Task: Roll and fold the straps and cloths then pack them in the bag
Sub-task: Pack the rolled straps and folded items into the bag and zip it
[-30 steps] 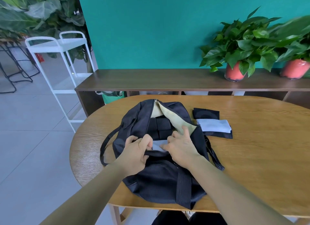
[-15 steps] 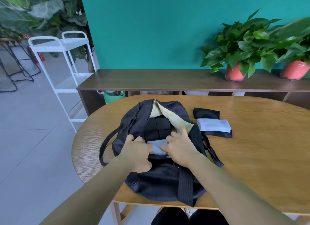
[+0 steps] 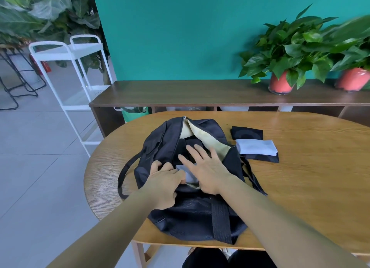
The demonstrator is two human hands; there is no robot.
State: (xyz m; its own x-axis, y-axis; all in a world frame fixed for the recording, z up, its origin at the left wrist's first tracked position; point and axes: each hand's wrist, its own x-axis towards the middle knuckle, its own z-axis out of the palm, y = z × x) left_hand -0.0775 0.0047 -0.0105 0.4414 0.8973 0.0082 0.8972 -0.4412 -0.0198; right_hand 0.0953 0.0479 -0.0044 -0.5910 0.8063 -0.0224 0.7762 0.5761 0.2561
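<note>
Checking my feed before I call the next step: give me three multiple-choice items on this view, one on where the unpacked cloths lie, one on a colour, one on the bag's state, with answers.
1. Where do the folded cloths not yet packed lie?
A. on the table, right of the backpack
B. on the white cart
C. on the dark sideboard

2. What colour is the cloth at the backpack's mouth, between the left hand and the right hand?
A. red
B. pale blue-grey
C. green

3. How is the backpack's main compartment?
A. zipped shut
B. open, beige lining showing
C. turned inside out

Answers: 1 A, the stack sits on the wood beside the backpack. 2 B, a pale blue-grey patch shows between the hands. 3 B, the zip is parted and the lining is exposed.
</note>
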